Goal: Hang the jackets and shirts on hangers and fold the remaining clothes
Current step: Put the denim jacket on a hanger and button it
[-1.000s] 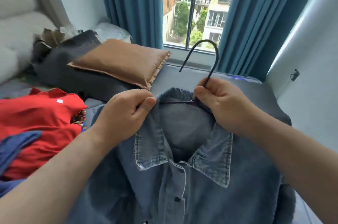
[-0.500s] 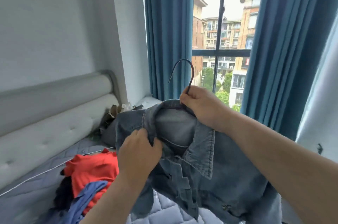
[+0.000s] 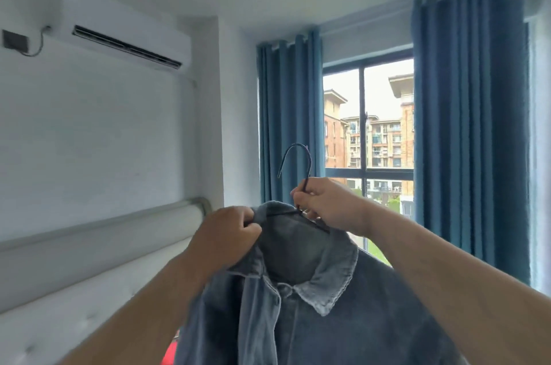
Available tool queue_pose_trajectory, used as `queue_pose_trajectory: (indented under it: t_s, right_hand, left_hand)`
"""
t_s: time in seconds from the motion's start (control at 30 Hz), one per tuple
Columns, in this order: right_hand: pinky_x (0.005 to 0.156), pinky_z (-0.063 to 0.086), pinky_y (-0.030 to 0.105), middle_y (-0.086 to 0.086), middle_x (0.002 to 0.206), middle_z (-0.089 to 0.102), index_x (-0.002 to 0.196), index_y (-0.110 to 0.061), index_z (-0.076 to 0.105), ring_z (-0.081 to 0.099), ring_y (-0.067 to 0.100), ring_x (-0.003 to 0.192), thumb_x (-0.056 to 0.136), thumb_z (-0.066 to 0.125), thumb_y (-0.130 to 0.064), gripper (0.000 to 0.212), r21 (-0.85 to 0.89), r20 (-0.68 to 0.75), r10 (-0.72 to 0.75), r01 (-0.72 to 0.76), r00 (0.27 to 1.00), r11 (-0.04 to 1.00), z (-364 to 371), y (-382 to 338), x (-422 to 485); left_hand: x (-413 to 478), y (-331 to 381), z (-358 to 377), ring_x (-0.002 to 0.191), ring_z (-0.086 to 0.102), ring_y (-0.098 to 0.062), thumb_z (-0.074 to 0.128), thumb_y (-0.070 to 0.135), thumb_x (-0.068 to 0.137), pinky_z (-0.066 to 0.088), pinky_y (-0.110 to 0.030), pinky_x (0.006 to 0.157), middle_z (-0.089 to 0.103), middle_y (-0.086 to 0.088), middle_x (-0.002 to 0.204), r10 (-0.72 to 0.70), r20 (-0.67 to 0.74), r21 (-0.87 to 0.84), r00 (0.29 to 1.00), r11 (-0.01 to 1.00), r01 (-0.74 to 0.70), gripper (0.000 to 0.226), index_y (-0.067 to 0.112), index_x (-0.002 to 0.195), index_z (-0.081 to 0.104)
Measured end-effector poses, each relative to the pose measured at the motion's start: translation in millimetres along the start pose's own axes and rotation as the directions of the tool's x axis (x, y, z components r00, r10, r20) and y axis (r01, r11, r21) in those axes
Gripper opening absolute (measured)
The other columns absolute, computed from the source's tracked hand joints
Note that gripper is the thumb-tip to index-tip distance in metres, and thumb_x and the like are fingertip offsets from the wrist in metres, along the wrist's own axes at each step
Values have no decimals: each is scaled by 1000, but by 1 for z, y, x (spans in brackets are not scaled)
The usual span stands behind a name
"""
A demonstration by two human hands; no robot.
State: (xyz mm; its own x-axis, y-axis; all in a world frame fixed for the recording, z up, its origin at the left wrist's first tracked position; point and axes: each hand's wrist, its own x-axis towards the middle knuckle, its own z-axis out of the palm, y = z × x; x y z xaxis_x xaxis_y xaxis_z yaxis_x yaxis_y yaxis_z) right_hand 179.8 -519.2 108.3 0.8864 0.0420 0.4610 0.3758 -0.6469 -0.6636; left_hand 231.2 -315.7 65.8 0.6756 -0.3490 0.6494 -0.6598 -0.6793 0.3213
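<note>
Below a wall-mounted air conditioner point(image 3: 125, 45) and a padded headboard point(image 3: 89, 245), with a scrap of red clothing point(image 3: 171, 355) at the lower edge, we hold a denim jacket point(image 3: 328, 320) up in front of the window point(image 3: 369, 126). Our left hand point(image 3: 226, 236) pinches the collar's left edge between thumb and curled fingers. The hanger point(image 3: 310, 166) sits inside the neck with its hook standing clear above. Our right hand point(image 3: 325, 206) has its fingers wrapped round the wire just under the hook. The left shoulder looks not yet seated. We judge it best to keep the hanger level while drawing the collar over its left arm, so the weight settles evenly and the denim cannot slide off. Blue curtains point(image 3: 468, 126) frame the scene.
</note>
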Motion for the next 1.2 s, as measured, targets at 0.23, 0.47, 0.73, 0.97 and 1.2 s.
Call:
queue_pose_trajectory:
  t_s: [0.23, 0.47, 0.73, 0.97, 1.2]
  right_hand:
    - [57, 52, 23, 0, 74, 73, 85, -10, 65, 67, 12, 61, 99, 52, -19, 22, 164, 118, -162, 142, 980, 976, 0, -43, -5]
    - [59, 51, 17, -9, 67, 69, 81, -20, 67, 65, 4, 62, 94, 60, -33, 19, -52, 132, -205, 213, 970, 976, -3, -68, -8]
    - [53, 40, 26, -10, 84, 56, 87, -27, 49, 53, 10, 73, 67, 55, -30, 22, -553, -34, -47, 21, 998, 833, 20, -53, -28]
    - [53, 40, 25, -4, 81, 59, 77, -24, 58, 54, 12, 73, 80, 41, -4, 26, -633, 5, -11, 12, 1000, 774, 13, -62, 3]
    - [74, 47, 34, -3, 97, 60, 99, -24, 53, 57, 18, 90, 80, 41, -28, 22, -325, 238, -52, 130, 970, 937, 26, -55, 16]
  left_hand:
    - [-8, 0, -33, 84, 55, -1, 58, 47, 87, 46, -27, 76, 62, 14, 89, 129, 20, -151, 991, 981, -125, 16, 33, 94, 58]
    - [-6, 9, -70, 80, 59, 0, 54, 42, 92, 43, -24, 71, 66, 21, 80, 132, 49, 60, 990, 989, -135, 13, 43, 88, 66]
    - [-6, -2, -93, 63, 51, -16, 47, 29, 93, 31, -29, 55, 55, 7, 72, 79, -299, 396, 951, 917, 48, 11, 26, 87, 56]
    - [-10, -23, -97, 57, 48, -16, 37, 38, 99, 33, -30, 54, 46, 8, 69, 162, -224, 543, 961, 839, -16, 21, 25, 84, 40]
    - [-13, -33, -105, 56, 46, -12, 46, 39, 96, 26, -26, 48, 49, 7, 67, 55, -311, 337, 949, 940, 56, 22, 23, 83, 38]
